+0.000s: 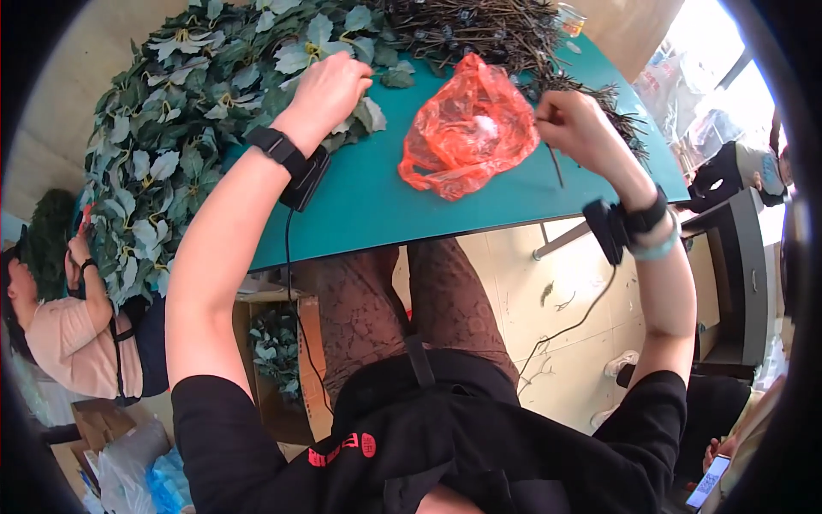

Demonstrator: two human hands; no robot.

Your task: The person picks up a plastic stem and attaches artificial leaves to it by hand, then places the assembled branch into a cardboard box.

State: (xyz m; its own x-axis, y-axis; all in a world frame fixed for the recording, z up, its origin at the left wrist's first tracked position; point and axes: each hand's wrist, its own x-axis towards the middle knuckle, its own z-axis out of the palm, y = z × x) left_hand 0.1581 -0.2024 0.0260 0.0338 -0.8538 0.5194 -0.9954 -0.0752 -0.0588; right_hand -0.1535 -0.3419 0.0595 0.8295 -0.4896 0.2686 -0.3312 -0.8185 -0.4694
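Observation:
A large heap of green artificial leaf sprigs [163,167] covers the left side of the table. My left hand [330,94] is at its right edge, fingers curled down among the leaves; what they grip is hidden. To the right, my right hand [578,128] pinches a thin dark brown stem [556,167], which points down toward the table's near edge. Between the hands lies a crumpled translucent red plastic bag [471,128] with something small and whitish inside. Behind and beside my right hand spreads a pile of brown stems [479,30].
The green tabletop [360,218] ends just before my legs. A clear jar [569,19] stands at the far right. Below the table, a cardboard box [310,343] holds more leaves. Cables hang from both wrist devices. Another person [77,334] works at the left; a person with a phone [709,481] is at lower right.

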